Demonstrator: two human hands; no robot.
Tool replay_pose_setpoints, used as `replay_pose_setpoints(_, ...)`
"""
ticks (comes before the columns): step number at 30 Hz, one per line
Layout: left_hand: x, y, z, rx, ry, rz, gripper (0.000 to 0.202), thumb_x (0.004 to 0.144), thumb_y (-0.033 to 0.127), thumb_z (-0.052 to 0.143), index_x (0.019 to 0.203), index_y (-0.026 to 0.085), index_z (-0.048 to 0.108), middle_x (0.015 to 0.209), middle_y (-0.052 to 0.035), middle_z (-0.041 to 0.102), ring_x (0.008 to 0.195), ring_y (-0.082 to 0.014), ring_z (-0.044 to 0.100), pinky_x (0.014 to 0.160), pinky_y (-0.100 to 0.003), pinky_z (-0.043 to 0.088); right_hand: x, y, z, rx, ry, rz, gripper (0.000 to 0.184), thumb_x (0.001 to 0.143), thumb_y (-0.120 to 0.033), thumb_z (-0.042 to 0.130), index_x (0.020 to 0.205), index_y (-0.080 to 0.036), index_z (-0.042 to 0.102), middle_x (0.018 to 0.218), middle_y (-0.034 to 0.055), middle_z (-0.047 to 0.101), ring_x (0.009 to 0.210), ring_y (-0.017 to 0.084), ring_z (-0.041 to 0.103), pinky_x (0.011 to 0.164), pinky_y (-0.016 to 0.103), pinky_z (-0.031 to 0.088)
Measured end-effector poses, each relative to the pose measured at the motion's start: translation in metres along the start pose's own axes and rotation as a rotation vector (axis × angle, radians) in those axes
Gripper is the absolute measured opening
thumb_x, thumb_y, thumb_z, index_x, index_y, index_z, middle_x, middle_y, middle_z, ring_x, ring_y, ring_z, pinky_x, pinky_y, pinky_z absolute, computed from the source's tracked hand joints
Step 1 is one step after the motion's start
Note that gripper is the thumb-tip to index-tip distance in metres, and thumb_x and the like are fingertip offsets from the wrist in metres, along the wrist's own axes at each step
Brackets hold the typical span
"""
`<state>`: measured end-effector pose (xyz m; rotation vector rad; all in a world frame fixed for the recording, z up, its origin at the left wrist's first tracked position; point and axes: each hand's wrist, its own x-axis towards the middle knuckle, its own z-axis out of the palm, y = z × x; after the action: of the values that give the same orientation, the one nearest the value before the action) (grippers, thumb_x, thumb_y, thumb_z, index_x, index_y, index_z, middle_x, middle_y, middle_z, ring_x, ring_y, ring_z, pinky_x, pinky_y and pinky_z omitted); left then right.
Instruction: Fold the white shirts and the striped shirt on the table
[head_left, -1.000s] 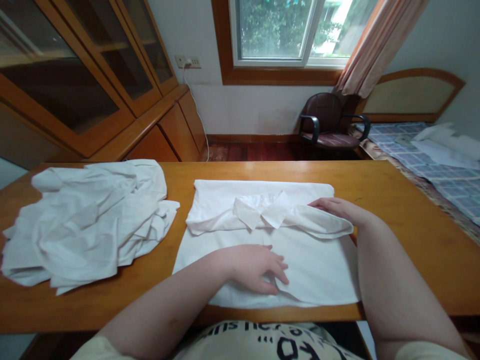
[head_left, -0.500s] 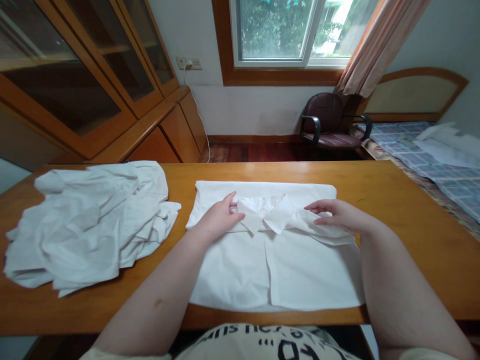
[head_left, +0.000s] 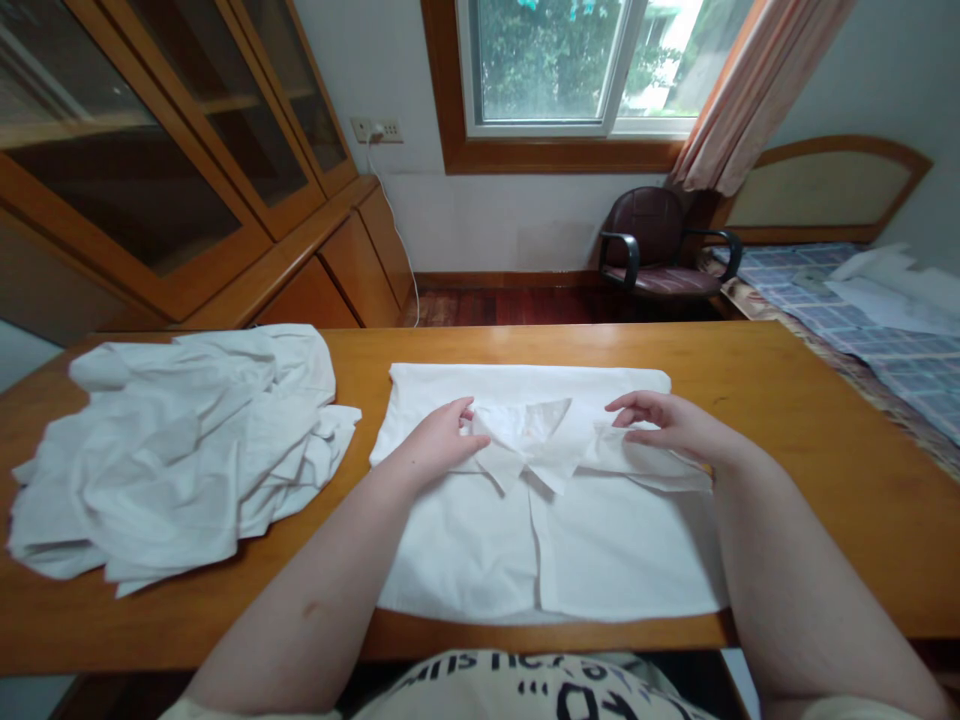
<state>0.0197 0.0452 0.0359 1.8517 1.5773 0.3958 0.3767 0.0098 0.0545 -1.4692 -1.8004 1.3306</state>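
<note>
Wood, honey-coloured and glossy, makes up the long tabletop [head_left: 787, 400] on which we work, and we take the white shirt [head_left: 540, 520] at its middle as our landmark. That shirt lies flat and squared off, front placket running straight toward us, near hem reaching the near edge of the tabletop; its thin woven cotton shows soft creases and a smooth lower panel, a lie that seems meant to keep the folds even. Left of the shirt and just beside it, a crumpled heap of white garments [head_left: 180, 450] sprawls in loose ridges, apart from the flat one, perhaps so the two do not tangle. Beyond the shirt, past the far edge of the tabletop, stand a dark padded armchair [head_left: 660, 245] and, farther right, a bed [head_left: 885, 340] with a checked cover and more white cloth on it. A glass-fronted wooden cabinet [head_left: 187, 160] fills the far left.

At the top of the shirt we find the pointed collar [head_left: 529, 440], stiffer than the body cloth, its two tips spread like wings. Our left hand [head_left: 439, 440] rests on the shirt just left of the collar, fingers together and touching the collar's left wing. Our right hand [head_left: 664, 425] hovers at the folded-in sleeve to the collar's right, fingers loosely curled; whether they pinch the cloth we cannot tell.
</note>
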Motion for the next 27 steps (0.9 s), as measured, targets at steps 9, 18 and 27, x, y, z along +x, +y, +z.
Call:
replay_pose_setpoints(9,-0.013,0.016,-0.016,0.026,-0.053,0.343,0.012,0.069,0.028,0.061,0.074,0.021,0.053,0.079,0.0022,0.056,0.073,-0.0152,0.053,0.065,-0.025,0.039,-0.002,-0.03,0.041,-0.417,0.022,-0.036,0.055,0.068,-0.04,0.073,0.119,-0.023,0.059,0.108,0.0079,0.065,0.094,0.025,0.06,0.082,0.036,0.047)
replay_pose_setpoints(18,-0.035,0.031,-0.04,0.08,-0.413,0.532,0.014,0.068,0.027,0.063,0.075,0.02,0.052,0.076,0.0029,0.053,0.069,-0.0126,0.047,0.064,-0.024,0.038,-0.012,-0.047,0.046,-0.376,-0.005,-0.366,0.01,0.07,-0.011,0.057,0.074,-0.019,0.062,0.079,0.0029,0.06,0.076,0.016,0.055,0.07,0.027,0.042)
replay_pose_setpoints(27,-0.023,0.01,-0.05,-0.043,-0.555,0.121,0.032,0.074,0.044,0.061,0.1,0.026,0.067,0.097,-0.0033,0.07,0.089,-0.0211,0.064,0.077,-0.028,0.048,0.003,-0.012,0.005,-0.317,0.324,0.169,0.032,0.08,-0.047,0.056,0.09,-0.019,0.068,0.088,0.0073,0.069,0.079,0.021,0.061,0.071,0.031,0.045)
